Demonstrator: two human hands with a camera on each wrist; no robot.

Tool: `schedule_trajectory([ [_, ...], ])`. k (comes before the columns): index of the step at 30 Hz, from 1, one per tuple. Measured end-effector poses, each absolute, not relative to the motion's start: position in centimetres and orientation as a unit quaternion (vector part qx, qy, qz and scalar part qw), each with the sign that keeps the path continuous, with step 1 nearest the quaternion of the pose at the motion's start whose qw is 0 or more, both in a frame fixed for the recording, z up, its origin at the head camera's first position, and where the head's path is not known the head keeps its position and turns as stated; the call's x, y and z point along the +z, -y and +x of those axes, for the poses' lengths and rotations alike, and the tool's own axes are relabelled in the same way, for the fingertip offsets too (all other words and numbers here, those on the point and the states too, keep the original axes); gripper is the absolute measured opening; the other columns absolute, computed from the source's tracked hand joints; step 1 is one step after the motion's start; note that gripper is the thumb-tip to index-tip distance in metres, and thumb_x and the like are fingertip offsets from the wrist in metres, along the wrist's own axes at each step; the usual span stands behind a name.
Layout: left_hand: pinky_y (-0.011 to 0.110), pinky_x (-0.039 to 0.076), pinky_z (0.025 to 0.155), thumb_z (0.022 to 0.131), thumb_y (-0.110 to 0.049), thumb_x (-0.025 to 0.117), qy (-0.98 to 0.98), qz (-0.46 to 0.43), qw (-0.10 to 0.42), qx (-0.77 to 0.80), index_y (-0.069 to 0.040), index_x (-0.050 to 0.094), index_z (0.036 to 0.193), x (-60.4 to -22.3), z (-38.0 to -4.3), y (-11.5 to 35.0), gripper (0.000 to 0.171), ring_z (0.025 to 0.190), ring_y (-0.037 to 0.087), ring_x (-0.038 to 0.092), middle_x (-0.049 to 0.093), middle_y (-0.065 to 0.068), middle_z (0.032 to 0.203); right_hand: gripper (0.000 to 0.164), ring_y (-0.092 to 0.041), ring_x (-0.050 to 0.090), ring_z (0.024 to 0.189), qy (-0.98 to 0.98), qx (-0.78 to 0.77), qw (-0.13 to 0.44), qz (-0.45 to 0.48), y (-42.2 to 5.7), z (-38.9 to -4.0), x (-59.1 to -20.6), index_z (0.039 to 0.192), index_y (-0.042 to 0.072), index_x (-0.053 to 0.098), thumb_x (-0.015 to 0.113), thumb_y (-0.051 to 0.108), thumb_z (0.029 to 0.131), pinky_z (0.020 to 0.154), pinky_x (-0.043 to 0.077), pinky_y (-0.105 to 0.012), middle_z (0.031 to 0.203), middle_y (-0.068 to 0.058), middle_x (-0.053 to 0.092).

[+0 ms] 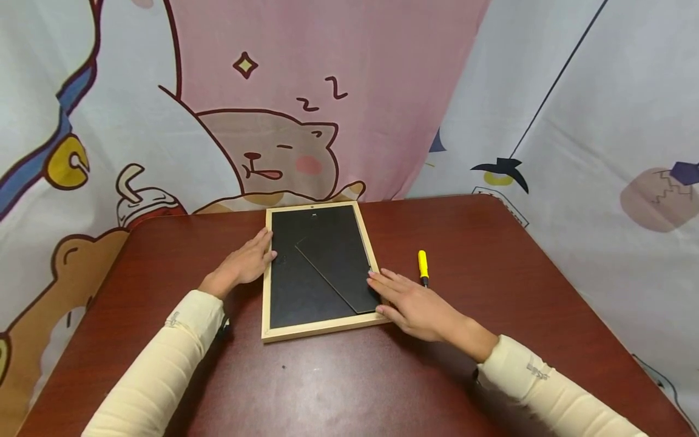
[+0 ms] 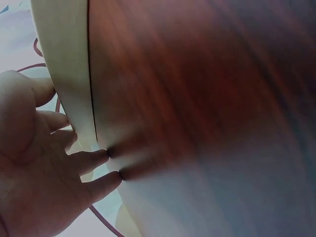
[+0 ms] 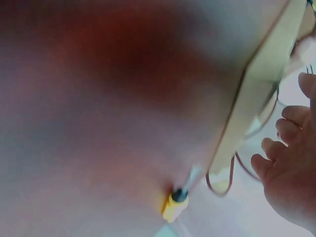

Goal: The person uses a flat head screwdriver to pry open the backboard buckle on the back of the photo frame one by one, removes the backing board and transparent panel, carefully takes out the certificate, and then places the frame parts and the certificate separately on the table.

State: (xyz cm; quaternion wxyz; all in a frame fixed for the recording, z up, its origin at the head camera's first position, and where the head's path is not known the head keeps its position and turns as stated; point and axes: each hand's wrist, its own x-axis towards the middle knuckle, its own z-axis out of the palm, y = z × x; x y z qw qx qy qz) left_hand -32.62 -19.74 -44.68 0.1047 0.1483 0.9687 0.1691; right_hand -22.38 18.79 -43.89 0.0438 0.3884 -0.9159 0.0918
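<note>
A picture frame [image 1: 266, 291] with a pale wooden border lies back side up on the table, its black backing board [image 1: 292, 285] showing. A black easel-stand flap [image 1: 344, 255] lies flat across the backing. My left hand [image 1: 246, 262] rests at the frame's left side, fingers extended along the border; in the left wrist view that hand [image 2: 44, 168] has its fingertips at the frame's side and the tabletop. Over the lower right corner lies my right hand [image 1: 417, 306], fingers straight and covering part of the border. The right wrist view shows this hand [image 3: 291, 163] beside the frame's edge [image 3: 261, 74].
A screwdriver [image 1: 423, 265] with a yellow handle lies on the reddish-brown table [image 1: 327, 394], just right of the frame and beyond my right hand. A curtain [image 1: 415, 73] printed with cartoon animals hangs around the table's far and side edges. A cable [image 1: 666, 379] shows at the far right.
</note>
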Motion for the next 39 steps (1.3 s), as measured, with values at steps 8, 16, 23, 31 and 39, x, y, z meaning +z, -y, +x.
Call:
schedule_trajectory([
  [8,0.063,0.022,0.111,0.104,-0.043,0.038,-0.965,0.14,0.124,0.183,-0.002,0.007,0.156,-44.4,-31.6,20.6,0.073,0.145,0.046,0.012,0.0,0.029,0.159,0.059,-0.031,0.026,0.146,0.953,0.121,0.052,0.273,-21.5,-25.1,-41.2,0.152,0.009,0.034,0.05,0.035,0.102,0.113,0.031,-0.049,0.159,-0.007,0.028],
  [16,0.064,0.021,0.111,0.1,-0.051,0.044,-0.962,0.138,0.143,0.186,0.0,0.003,0.155,-43.9,-29.3,20.9,0.086,0.145,0.048,0.012,0.0,0.031,0.159,0.063,-0.039,0.023,0.145,0.977,0.124,0.017,0.175,-24.0,-26.6,-41.3,0.153,0.004,0.029,0.051,0.033,0.101,0.111,0.029,-0.055,0.16,-0.015,0.025],
  [23,0.065,0.023,0.109,0.1,-0.048,0.047,-0.964,0.15,0.135,0.175,0.005,0.007,0.154,-43.8,-27.3,20.4,0.085,0.143,0.05,0.015,0.005,0.033,0.157,0.063,-0.043,0.027,0.142,0.983,0.116,0.001,0.143,-24.7,-27.0,-42.5,0.151,0.003,0.032,0.051,0.035,0.1,0.11,0.03,-0.058,0.157,-0.019,0.028],
  [31,0.068,0.025,0.107,0.098,-0.051,0.049,-0.969,0.153,0.124,0.15,0.01,0.012,0.152,-43.1,-24.7,18.4,0.09,0.143,0.051,0.017,0.007,0.032,0.158,0.068,-0.045,0.031,0.14,0.988,0.105,-0.026,0.106,-24.3,-27.6,-43.7,0.151,-0.002,0.028,0.051,0.037,0.1,0.11,0.028,-0.058,0.153,-0.026,0.031],
  [39,0.064,0.024,0.11,0.093,-0.057,0.054,-0.968,0.217,0.06,0.112,-0.011,0.017,0.157,-41.8,-21.4,13.2,0.087,0.146,0.044,0.015,0.012,0.024,0.16,0.072,-0.046,0.029,0.14,0.99,0.114,-0.04,0.072,-23.8,-28.4,-43.9,0.152,-0.002,0.023,0.049,0.041,0.1,0.109,0.029,-0.06,0.153,-0.028,0.029],
])
